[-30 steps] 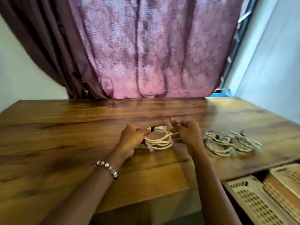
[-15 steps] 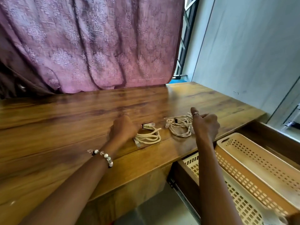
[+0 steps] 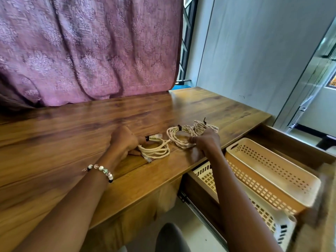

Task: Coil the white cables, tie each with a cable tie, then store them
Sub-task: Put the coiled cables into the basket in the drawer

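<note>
On the table [image 3: 72,128], right hand [image 3: 206,140] now grasps tied coils [image 3: 181,135]; left hand [image 3: 125,140] still pinches its coil [image 3: 156,151]

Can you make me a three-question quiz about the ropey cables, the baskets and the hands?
1. Where are the baskets?
A. in the open drawer
B. on the table
C. on the floor

2. How many cable bundles lie on the table?
A. one
B. three
C. six

3. What is the left hand doing?
A. waving
B. holding a cup
C. holding a bundle

Answers:
1 A: both baskets sit in the drawer.
2 B: three tied cable bundles lie on the table.
3 C: the left hand grips the nearest bundle; the right hand reaches the others.
</note>
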The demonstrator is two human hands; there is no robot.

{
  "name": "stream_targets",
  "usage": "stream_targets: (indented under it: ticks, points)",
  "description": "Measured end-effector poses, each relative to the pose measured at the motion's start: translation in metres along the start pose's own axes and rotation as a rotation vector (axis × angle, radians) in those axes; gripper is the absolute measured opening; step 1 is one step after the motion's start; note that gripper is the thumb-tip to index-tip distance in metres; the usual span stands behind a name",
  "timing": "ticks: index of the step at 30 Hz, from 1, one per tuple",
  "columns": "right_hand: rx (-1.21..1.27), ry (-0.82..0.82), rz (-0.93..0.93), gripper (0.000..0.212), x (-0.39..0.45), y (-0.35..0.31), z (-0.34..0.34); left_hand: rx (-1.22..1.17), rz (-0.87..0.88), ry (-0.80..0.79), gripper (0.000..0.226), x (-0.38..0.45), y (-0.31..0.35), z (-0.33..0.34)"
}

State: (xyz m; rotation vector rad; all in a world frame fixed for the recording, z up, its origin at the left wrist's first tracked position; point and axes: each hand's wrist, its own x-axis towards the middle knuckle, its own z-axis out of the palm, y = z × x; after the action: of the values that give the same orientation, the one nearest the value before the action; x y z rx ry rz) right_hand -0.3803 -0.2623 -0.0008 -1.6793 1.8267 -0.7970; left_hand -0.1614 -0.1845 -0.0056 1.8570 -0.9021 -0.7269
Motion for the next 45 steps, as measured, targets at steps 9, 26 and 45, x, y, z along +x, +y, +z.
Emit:
stream_targets:
  ticks: [9, 26, 45]
  points:
    - [0.158, 0.103, 0.006, 0.03, -0.005, 0.01, 0.006, -0.151, -0.051, -0.057, 0.032, -0.003, 0.003, -0.006]
    - [0.829, 0.027, 0.144, 0.02, -0.021, 0.072, -0.07, -0.418, 0.062, -0.033, 0.021, -0.031, 0.035, 0.056]
    - [-0.398, 0.343, 0.21, 0.009, 0.04, 0.243, -0.18, 0.247, 0.302, -0.241, 0.026, -0.045, 0.101, 0.363]
